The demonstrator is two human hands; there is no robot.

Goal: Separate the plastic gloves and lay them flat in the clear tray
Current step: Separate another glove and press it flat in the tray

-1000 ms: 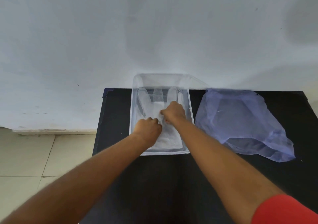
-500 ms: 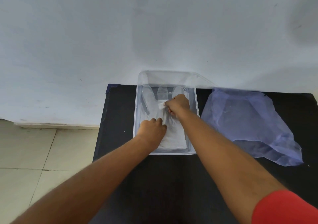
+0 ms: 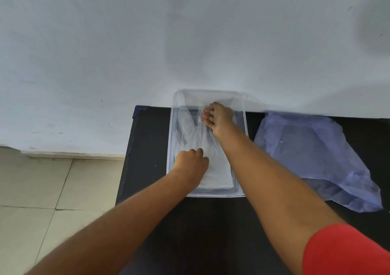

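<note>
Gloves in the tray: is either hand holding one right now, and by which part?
The right hand pinches the finger end of a glove at the far end of the clear tray. The left hand presses the cuff half down, curled; a grip cannot be told.

A crumpled translucent bluish plastic bag (image 3: pixel 312 156) lies on the black table (image 3: pixel 147 152), against a pale wall (image 3: pixel 190 31); beige floor tiles (image 3: pixel 31 190) left.

Glossy clear plastic tray (image 3: pixel 171 148); filmy gloves (image 3: pixel 213 148), probably plastic; matt table (image 3: pixel 145 148).
</note>
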